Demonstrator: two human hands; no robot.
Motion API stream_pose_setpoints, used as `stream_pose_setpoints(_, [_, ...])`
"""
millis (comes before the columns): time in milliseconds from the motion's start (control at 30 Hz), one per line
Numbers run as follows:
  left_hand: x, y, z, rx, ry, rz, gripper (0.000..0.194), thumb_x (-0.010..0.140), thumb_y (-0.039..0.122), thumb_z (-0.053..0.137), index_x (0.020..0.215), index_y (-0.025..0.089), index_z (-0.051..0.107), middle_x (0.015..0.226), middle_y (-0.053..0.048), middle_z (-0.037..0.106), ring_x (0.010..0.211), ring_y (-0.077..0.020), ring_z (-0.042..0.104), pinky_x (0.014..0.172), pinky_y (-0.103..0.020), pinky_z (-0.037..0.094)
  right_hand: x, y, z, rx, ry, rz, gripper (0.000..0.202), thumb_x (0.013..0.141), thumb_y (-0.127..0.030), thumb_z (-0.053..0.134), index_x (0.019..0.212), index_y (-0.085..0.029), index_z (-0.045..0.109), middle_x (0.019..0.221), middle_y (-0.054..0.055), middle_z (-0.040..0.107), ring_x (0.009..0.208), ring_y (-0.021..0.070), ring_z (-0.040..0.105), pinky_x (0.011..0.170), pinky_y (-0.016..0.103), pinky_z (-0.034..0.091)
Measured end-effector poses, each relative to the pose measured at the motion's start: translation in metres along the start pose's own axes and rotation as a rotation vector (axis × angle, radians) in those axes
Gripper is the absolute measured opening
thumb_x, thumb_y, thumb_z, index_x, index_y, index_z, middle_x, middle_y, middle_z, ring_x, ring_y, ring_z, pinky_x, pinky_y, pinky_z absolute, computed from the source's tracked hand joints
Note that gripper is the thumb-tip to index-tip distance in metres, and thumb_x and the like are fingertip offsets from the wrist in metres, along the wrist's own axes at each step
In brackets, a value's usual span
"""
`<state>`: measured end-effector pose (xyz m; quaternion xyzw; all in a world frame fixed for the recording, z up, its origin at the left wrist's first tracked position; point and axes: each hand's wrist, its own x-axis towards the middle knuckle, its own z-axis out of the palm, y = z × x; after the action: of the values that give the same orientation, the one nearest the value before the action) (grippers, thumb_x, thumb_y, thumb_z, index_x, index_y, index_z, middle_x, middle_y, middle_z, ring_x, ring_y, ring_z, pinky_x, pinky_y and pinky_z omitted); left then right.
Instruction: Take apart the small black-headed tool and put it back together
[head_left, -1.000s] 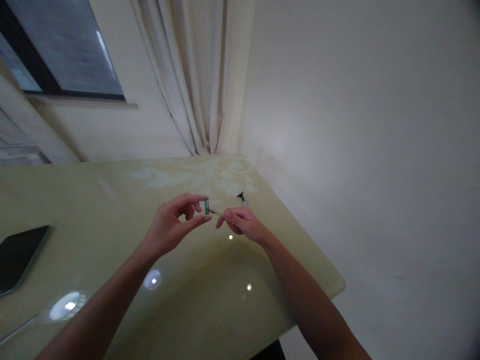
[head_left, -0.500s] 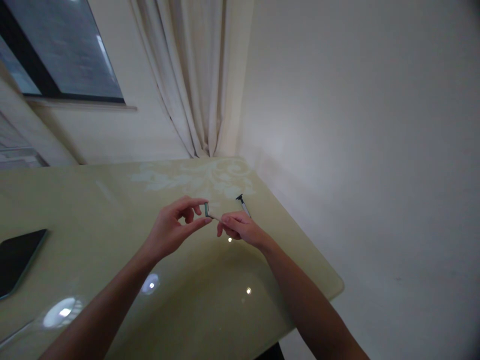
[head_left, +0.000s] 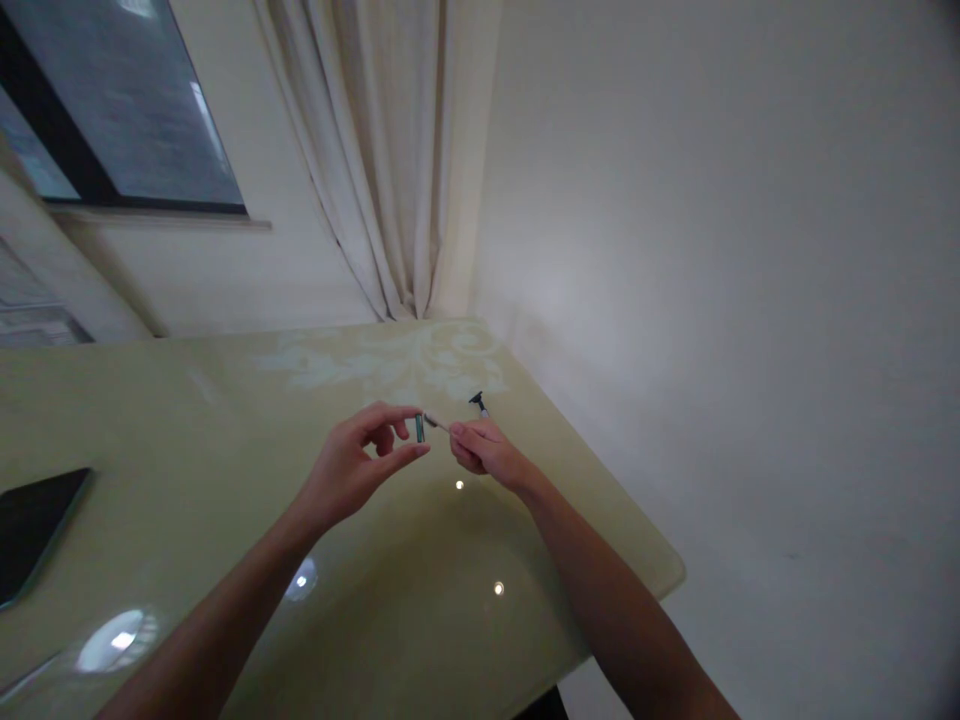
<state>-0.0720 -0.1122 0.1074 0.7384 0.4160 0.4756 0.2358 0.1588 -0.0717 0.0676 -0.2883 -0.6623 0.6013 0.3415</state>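
Observation:
My left hand [head_left: 367,455] pinches a small, dark green rectangular razor cartridge [head_left: 420,429] by its two ends, between thumb and index finger. Its other fingers are curled behind. My right hand [head_left: 484,447] is closed around the pale, thin handle of a small toothbrush [head_left: 439,423]. The dark brush head points left, close to the top of the cartridge; whether they touch I cannot tell. Just beyond my right hand lies a razor [head_left: 478,402] with a black T-shaped end, its handle mostly hidden by the hand.
Both hands are above a glossy pale green table [head_left: 360,600] with a floral pattern at its far corner. A black tablet-like slab [head_left: 37,525] lies at the left. A white wall [head_left: 712,300] runs along the right, and a curtain [head_left: 382,150] hangs behind.
The brush head has moved off the cartridge's lower inner side up to its upper end. My right hand has shifted slightly right, and its fingers have curled in more.

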Motion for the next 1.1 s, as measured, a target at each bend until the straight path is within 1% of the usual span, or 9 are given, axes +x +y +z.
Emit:
stream_pose_setpoints(67, [0.000, 0.002, 0.001, 0.001, 0.002, 0.008, 0.033, 0.083, 0.038, 0.083, 0.112, 0.024, 0.076, 0.080, 0.001, 0.065, 0.060, -0.0095, 0.052, 0.057, -0.021, 0.047, 0.000, 0.000, -0.001, -0.029, -0.007, -0.009, 0.064, 0.096, -0.071, 0.053, 0.058, -0.020, 0.044, 0.049, -0.007, 0.034, 0.044, 0.0074, 0.028, 0.043, 0.024, 0.019])
stream_pose_setpoints(200, [0.000, 0.002, 0.002, -0.008, -0.003, 0.007, 0.033, 0.084, 0.037, 0.082, 0.113, 0.024, 0.076, 0.081, 0.001, 0.065, 0.061, -0.0098, 0.053, 0.057, -0.022, 0.047, 0.000, -0.002, -0.002, -0.049, 0.068, -0.022, 0.064, 0.095, -0.072, 0.052, 0.059, -0.021, 0.044, 0.048, -0.007, 0.034, 0.043, 0.0072, 0.027, 0.043, 0.024, 0.018])
stream_pose_setpoints(333, [-0.001, 0.000, 0.004, -0.014, -0.011, 0.012, 0.032, 0.084, 0.037, 0.082, 0.113, 0.024, 0.076, 0.081, 0.001, 0.065, 0.061, -0.0097, 0.052, 0.058, -0.022, 0.047, 0.000, -0.004, -0.001, -0.022, -0.004, -0.010, 0.064, 0.096, -0.071, 0.052, 0.058, -0.020, 0.044, 0.048, -0.008, 0.033, 0.043, 0.0072, 0.027, 0.043, 0.023, 0.019])
stream_pose_setpoints(467, [-0.001, -0.002, 0.006, -0.023, -0.017, 0.006, 0.032, 0.085, 0.038, 0.081, 0.114, 0.024, 0.076, 0.080, 0.002, 0.065, 0.059, -0.0091, 0.052, 0.056, -0.021, 0.047, 0.000, -0.004, 0.000, -0.074, 0.050, -0.031, 0.064, 0.096, -0.071, 0.052, 0.058, -0.020, 0.045, 0.048, -0.007, 0.035, 0.044, 0.0076, 0.029, 0.044, 0.024, 0.020])
stream_pose_setpoints(633, [-0.002, -0.006, 0.009, -0.050, -0.012, -0.010, 0.031, 0.084, 0.037, 0.082, 0.110, 0.022, 0.076, 0.080, 0.002, 0.065, 0.059, -0.0091, 0.054, 0.056, -0.021, 0.047, 0.001, 0.001, -0.002, -0.106, 0.020, -0.022, 0.065, 0.097, -0.072, 0.049, 0.058, -0.020, 0.046, 0.049, -0.006, 0.037, 0.044, 0.0078, 0.030, 0.045, 0.025, 0.021])
stream_pose_setpoints(733, [-0.002, -0.010, 0.010, -0.079, -0.014, -0.040, 0.034, 0.084, 0.038, 0.081, 0.113, 0.022, 0.075, 0.080, 0.001, 0.065, 0.057, -0.0087, 0.053, 0.054, -0.021, 0.046, 0.002, 0.003, -0.004, -0.161, 0.059, -0.031, 0.066, 0.097, -0.073, 0.048, 0.058, -0.020, 0.046, 0.048, -0.006, 0.037, 0.045, 0.0081, 0.031, 0.045, 0.025, 0.022])
stream_pose_setpoints(833, [-0.002, -0.013, 0.011, -0.109, -0.016, -0.069, 0.036, 0.084, 0.040, 0.081, 0.115, 0.022, 0.075, 0.081, 0.001, 0.065, 0.058, -0.0083, 0.052, 0.054, -0.020, 0.045, 0.002, 0.005, -0.004, -0.153, 0.051, -0.031, 0.066, 0.098, -0.073, 0.047, 0.058, -0.020, 0.045, 0.049, -0.006, 0.036, 0.045, 0.0084, 0.031, 0.046, 0.026, 0.022])
stream_pose_setpoints(900, [-0.002, -0.013, 0.010, -0.114, -0.011, -0.075, 0.037, 0.085, 0.040, 0.081, 0.116, 0.022, 0.075, 0.082, 0.001, 0.065, 0.059, -0.0083, 0.052, 0.055, -0.021, 0.045, 0.003, 0.006, -0.003, -0.152, 0.037, -0.029, 0.067, 0.098, -0.074, 0.045, 0.058, -0.020, 0.045, 0.049, -0.006, 0.036, 0.046, 0.0087, 0.031, 0.047, 0.026, 0.023])
stream_pose_setpoints(1100, [-0.001, -0.013, 0.011, -0.130, -0.007, -0.099, 0.039, 0.084, 0.040, 0.081, 0.118, 0.022, 0.075, 0.084, 0.000, 0.066, 0.060, -0.0092, 0.053, 0.056, -0.021, 0.045, 0.003, 0.007, -0.002, -0.169, 0.083, -0.039, 0.067, 0.099, -0.074, 0.044, 0.057, -0.021, 0.042, 0.049, -0.006, 0.035, 0.047, 0.0092, 0.030, 0.048, 0.027, 0.022])
